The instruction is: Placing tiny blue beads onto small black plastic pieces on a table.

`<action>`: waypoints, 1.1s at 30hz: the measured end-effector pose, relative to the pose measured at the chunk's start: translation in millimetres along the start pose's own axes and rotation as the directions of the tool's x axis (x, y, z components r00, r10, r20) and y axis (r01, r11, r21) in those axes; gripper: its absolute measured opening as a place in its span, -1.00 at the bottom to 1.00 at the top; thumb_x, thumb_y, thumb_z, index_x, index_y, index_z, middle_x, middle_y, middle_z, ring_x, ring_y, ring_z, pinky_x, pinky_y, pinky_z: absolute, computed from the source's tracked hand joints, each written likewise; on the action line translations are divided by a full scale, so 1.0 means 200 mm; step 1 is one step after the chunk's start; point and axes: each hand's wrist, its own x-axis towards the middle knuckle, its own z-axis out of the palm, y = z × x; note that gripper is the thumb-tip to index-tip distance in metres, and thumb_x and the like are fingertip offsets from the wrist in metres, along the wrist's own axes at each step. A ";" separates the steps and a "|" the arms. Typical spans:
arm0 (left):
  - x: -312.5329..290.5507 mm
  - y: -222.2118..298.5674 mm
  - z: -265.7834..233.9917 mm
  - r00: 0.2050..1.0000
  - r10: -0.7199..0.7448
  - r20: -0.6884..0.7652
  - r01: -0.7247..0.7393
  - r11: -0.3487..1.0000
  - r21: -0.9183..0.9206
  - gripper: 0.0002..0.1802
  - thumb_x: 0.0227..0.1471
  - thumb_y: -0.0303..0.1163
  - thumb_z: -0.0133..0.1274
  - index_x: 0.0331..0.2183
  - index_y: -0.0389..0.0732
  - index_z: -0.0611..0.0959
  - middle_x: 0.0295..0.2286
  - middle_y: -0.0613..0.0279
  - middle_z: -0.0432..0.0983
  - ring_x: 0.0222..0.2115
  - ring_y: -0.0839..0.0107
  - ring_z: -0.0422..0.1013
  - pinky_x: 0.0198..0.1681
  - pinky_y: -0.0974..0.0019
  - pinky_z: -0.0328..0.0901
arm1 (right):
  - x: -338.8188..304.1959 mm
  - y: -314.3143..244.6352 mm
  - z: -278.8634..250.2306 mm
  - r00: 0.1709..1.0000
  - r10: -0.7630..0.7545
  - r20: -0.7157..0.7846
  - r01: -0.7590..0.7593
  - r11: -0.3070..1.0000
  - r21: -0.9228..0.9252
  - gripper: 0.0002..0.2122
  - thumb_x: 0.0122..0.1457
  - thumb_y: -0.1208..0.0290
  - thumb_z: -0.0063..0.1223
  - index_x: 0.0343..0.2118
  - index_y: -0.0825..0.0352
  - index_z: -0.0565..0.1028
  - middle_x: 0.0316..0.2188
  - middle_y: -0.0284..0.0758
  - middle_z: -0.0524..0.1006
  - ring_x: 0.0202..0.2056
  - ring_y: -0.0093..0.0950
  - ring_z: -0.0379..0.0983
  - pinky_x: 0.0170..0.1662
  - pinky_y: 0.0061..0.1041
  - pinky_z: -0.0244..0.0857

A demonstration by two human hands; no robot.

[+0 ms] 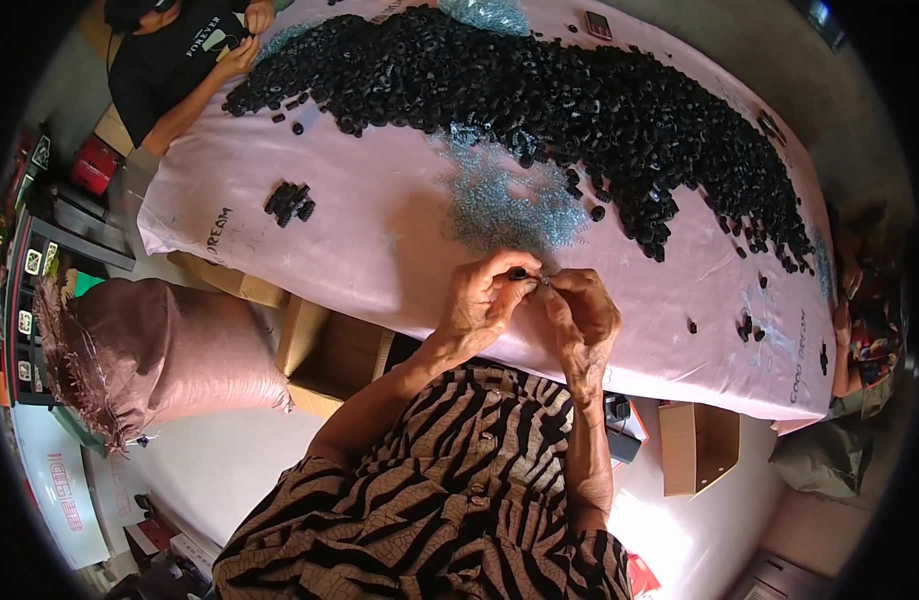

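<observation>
My left hand is closed in a pinch on a small black cylindrical part, just above the near edge of a pink cloth-covered table. Close against it, my right hand pinches with thumb and fingertips. Something tiny and shiny shows at those fingertips, too small to name. Just beyond both hands spreads a loose patch of small, shiny, bluish pieces. Farther back, a long heap of small black cylindrical parts curves across the table.
A small cluster of black parts lies at left. A phone-like device rests at the far edge. Another person works at far left; someone's arm shows at right. A stuffed sack and open cardboard boxes stand below the table.
</observation>
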 end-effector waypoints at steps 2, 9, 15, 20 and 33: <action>0.00 0.00 0.00 1.000 0.003 0.002 -0.003 1.000 -0.019 -0.71 0.00 -0.76 0.01 -0.19 -0.31 0.54 -0.32 0.16 0.52 -0.36 0.52 0.48 -0.30 0.50 0.45 | 0.00 0.02 -0.01 1.000 -0.015 0.009 0.016 1.000 -0.010 -0.91 0.10 0.66 0.06 -0.31 0.50 0.47 -0.27 -0.29 0.43 -0.24 -0.53 0.46 -0.16 -0.59 0.38; 0.01 -0.01 0.01 0.999 0.046 -0.008 -0.046 0.998 -0.049 -0.73 -0.01 -0.76 0.02 -0.21 -0.33 0.54 -0.32 0.16 0.54 -0.34 0.51 0.49 -0.29 0.50 0.45 | -0.01 0.01 0.01 0.999 0.023 -0.023 -0.022 0.999 0.047 -0.90 0.07 0.71 0.01 -0.32 0.48 0.46 -0.32 -0.33 0.46 -0.31 -0.58 0.42 -0.20 -0.61 0.33; 0.00 0.02 -0.01 0.999 -0.024 0.039 0.026 0.999 -0.039 -0.78 0.02 -0.71 0.02 -0.23 -0.35 0.55 -0.33 0.16 0.54 -0.39 0.52 0.49 -0.35 0.50 0.44 | -0.01 -0.01 0.02 0.998 0.031 -0.054 -0.027 0.996 0.085 -0.90 0.07 0.72 0.02 -0.33 0.48 0.46 -0.31 -0.34 0.47 -0.34 -0.60 0.42 -0.21 -0.64 0.32; 0.00 0.02 -0.01 0.999 -0.006 0.044 0.008 0.999 -0.044 -0.79 0.02 -0.71 0.01 -0.24 -0.35 0.56 -0.33 0.16 0.53 -0.42 0.53 0.49 -0.36 0.51 0.44 | -0.02 -0.01 0.01 0.996 0.055 -0.064 -0.051 0.997 0.054 -0.90 0.07 0.70 0.06 -0.33 0.47 0.47 -0.34 -0.37 0.50 -0.36 -0.63 0.43 -0.23 -0.65 0.33; 0.01 0.00 -0.01 0.994 0.105 -0.008 -0.104 0.991 0.083 -0.79 0.01 -0.69 0.00 -0.26 -0.27 0.57 -0.40 0.14 0.58 -0.47 0.47 0.52 -0.45 0.44 0.48 | 0.00 -0.03 0.04 0.995 0.095 -0.010 -0.095 0.995 -0.011 -0.83 0.12 0.52 0.16 -0.27 0.48 0.46 -0.33 -0.29 0.52 -0.30 -0.53 0.51 -0.21 -0.56 0.42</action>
